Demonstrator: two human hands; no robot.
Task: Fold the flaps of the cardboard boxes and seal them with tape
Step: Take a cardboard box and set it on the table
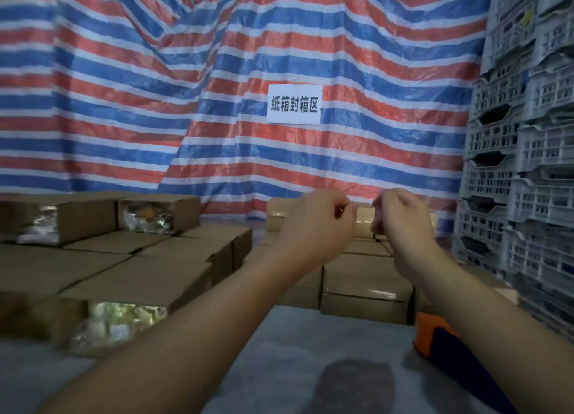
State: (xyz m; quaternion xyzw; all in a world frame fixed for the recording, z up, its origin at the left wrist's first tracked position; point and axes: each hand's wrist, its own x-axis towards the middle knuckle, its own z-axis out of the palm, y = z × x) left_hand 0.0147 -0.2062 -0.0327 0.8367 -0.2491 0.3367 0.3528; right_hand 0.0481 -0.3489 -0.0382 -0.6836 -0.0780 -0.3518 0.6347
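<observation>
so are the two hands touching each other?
Apart. The head view shows the left hand and right hand raised side by side with a strip of striped tarp and box visible between their curled fingers.

Tarp (124, 87) across the whole background: repeating red, white and blue horizontal stripes, creased so the bands sag and slant. White paper sign (293, 104) centre frame, black printed characters. Crates (528, 134) stacked down the right edge: light grey, lattice pattern of small openings with dark gaps. Cardboard boxes (149, 267) at left: plain brown, unprinted; the open ends show shiny silver-gold crinkled wrap, one with an orange patch. Stacked boxes (366, 277) centre right: same brown, glossy strips on some. Table surface (295, 336) at the bottom: pale grey-white with a dark brownish blotch. Tool (435, 336) lower right: orange with dark blue.
</observation>
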